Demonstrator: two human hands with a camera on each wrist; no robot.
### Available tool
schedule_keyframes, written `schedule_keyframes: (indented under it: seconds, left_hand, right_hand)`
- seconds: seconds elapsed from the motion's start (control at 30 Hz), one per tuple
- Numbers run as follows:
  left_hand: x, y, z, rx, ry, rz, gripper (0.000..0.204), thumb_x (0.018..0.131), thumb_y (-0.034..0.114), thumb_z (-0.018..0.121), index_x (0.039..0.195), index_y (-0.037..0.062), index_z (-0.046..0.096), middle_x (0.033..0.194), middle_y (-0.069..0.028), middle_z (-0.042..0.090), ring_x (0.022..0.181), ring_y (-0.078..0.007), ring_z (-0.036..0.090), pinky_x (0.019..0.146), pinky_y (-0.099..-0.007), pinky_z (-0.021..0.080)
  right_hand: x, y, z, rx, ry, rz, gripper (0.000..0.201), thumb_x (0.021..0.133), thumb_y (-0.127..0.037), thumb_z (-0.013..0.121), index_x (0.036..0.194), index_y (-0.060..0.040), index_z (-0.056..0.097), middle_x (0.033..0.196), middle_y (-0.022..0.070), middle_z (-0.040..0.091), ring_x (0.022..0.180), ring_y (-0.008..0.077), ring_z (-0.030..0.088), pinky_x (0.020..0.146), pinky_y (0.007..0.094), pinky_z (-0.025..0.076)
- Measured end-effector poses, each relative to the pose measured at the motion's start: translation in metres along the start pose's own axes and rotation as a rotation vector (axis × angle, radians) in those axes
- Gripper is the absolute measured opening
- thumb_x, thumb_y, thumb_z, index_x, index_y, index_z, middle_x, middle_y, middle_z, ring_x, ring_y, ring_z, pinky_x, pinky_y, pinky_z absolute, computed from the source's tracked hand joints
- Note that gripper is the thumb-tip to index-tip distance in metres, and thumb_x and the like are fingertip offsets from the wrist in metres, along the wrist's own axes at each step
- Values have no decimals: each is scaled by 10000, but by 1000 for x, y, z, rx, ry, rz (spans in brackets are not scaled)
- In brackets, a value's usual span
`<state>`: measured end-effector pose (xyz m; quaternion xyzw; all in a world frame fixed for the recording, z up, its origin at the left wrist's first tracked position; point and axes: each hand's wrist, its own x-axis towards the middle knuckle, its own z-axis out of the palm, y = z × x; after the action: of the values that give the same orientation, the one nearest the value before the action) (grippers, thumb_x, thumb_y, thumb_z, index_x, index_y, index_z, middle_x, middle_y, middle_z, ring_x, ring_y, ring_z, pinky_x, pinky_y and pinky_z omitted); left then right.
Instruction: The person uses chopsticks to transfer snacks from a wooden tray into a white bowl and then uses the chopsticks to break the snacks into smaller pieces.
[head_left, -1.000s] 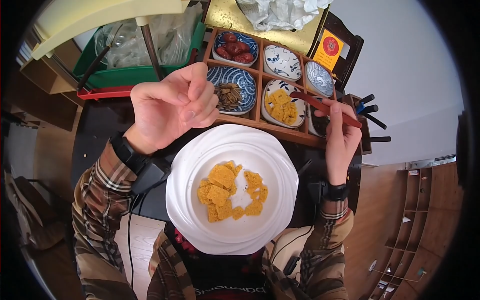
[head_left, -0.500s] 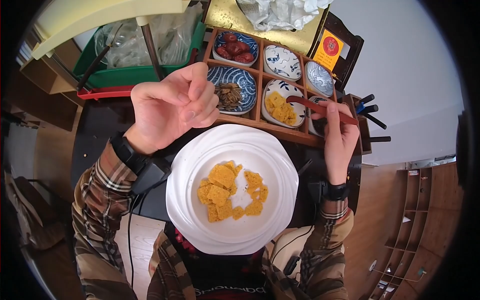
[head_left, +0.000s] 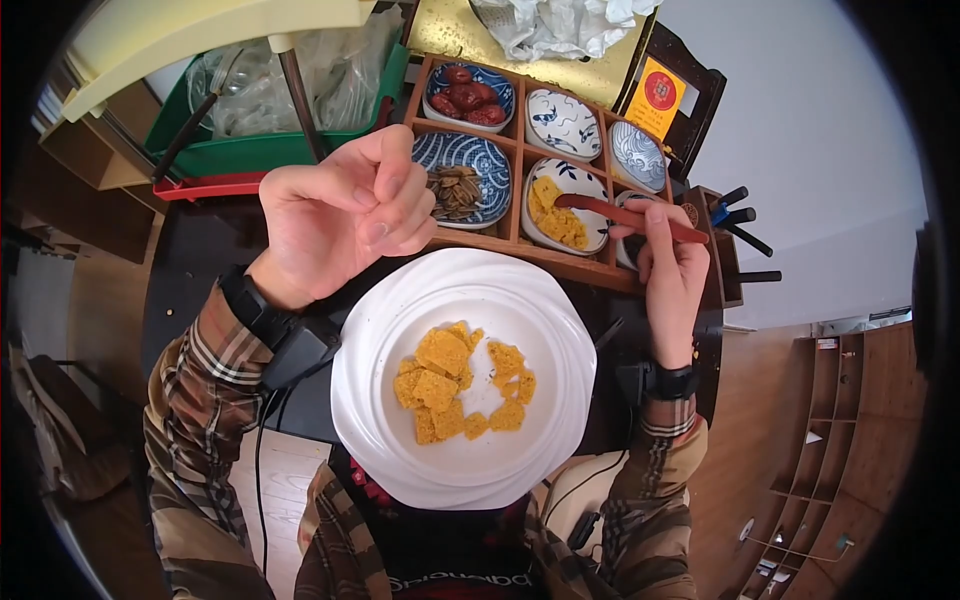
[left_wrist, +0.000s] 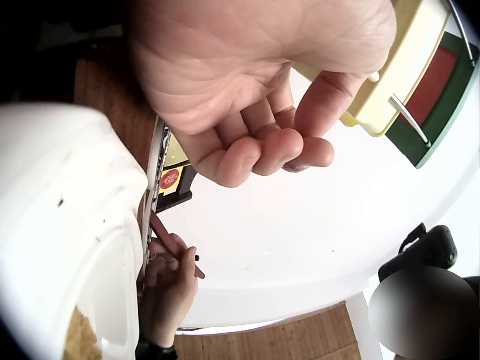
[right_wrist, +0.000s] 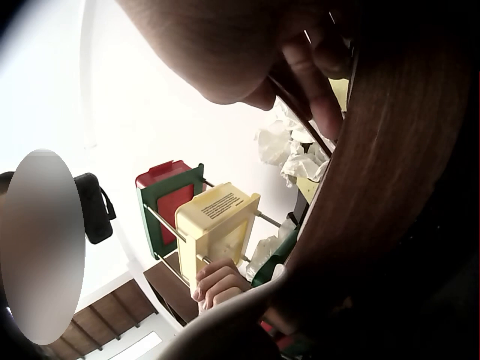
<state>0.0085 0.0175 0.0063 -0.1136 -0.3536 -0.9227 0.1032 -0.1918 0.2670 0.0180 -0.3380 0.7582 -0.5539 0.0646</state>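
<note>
Right hand [head_left: 677, 280], right of centre: thumb and fingers pinch a reddish-brown spoon [head_left: 630, 213], which extends leftward from the grip, its tip at the yellow pieces [head_left: 556, 222] in a small patterned bowl [head_left: 588, 182]; depth of contact cannot be told.

Left hand [head_left: 345, 215], upper left of centre: raised, fingers loosely curled, nothing held; in the picture its fingertips overlap a blue-patterned seed bowl [head_left: 490, 178].

Wooden tray [head_left: 565, 266], upper centre: dividers enclose the small bowls; front edge just above the white dish [head_left: 350, 390].

White dish, lower centre: broad rim; orange-yellow chunks [head_left: 440, 360] inside.

Room: bare dark tabletop [head_left: 615, 365] between dish and right wrist.
</note>
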Motion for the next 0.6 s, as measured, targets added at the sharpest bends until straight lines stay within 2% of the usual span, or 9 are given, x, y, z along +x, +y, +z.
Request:
schedule_keyframes:
  seconds: [0.33, 0.43, 0.5, 0.6]
  left_hand:
    - [0, 0, 1, 14, 4, 3, 90, 788, 110, 536, 782, 98, 447, 576, -7, 449, 529, -118, 367, 535, -270, 309]
    - [0, 0, 0, 5, 5, 5, 90, 790, 110, 534, 783, 98, 445, 577, -8, 450, 528, -119, 365, 535, -270, 309]
    - [0, 0, 0, 8, 3, 4, 90, 792, 111, 533, 783, 98, 444, 576, -8, 450, 528, -119, 363, 535, -270, 309]
    - [0, 0, 0, 10, 5, 4, 91, 794, 113, 533, 783, 99, 444, 575, -8, 450, 528, -119, 363, 536, -270, 308]
  right_hand:
    - [-1, 0, 1, 28, -16, -12, 277, 1058, -273, 544, 1108, -42, 689, 852, 6, 726, 554, -20, 327, 498, 184, 231]
    - [1, -2, 0, 7, -15, 1, 269, 1057, -262, 549, 1110, -36, 686, 862, 6, 726, 595, -14, 393, 536, 181, 274]
    - [1, 1, 0, -15, -6, -29, 265, 1054, -253, 558, 1094, -25, 687, 861, 17, 724, 674, 5, 492, 607, 186, 339]
    - [0, -1, 0, -32, 20, -53, 263, 1052, -245, 563, 1075, -14, 688, 867, 35, 724, 745, 31, 555, 674, 200, 383]
